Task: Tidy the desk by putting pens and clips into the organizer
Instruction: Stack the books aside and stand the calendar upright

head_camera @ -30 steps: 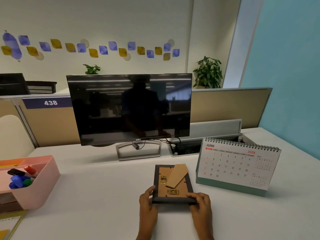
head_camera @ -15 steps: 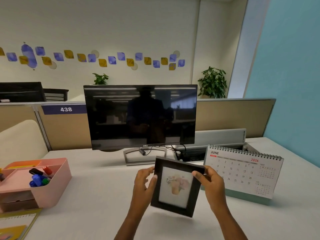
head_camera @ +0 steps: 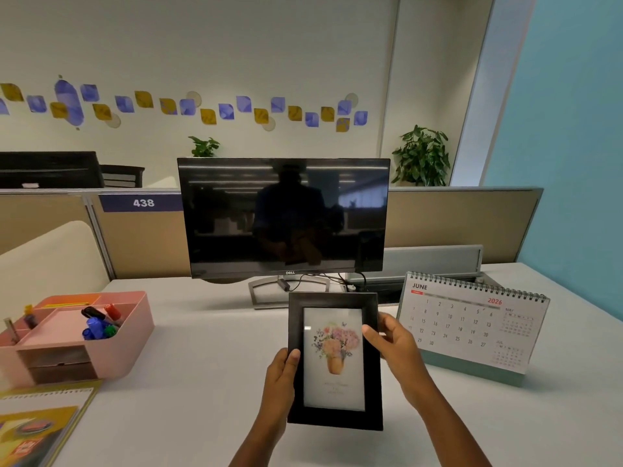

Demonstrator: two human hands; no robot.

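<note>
A black picture frame (head_camera: 335,419) with a flower print faces me, held upright above the desk in front of the monitor. My left hand (head_camera: 281,372) grips its left edge and my right hand (head_camera: 396,348) grips its right edge. The pink organizer (head_camera: 135,335) stands at the desk's left side. In its compartments lie several markers (head_camera: 99,323), black, red, blue and green, and some small clips (head_camera: 28,313) further left.
A dark monitor (head_camera: 285,217) on a metal stand is at the back centre. A June desk calendar (head_camera: 472,321) stands at the right. A spiral notebook (head_camera: 40,426) lies at the front left corner. Partition panels (head_camera: 455,224) close off the back.
The frame lay face down on the desk a second ago. Both hands lifted it, turned it picture side toward me and straightened it upright.
</note>
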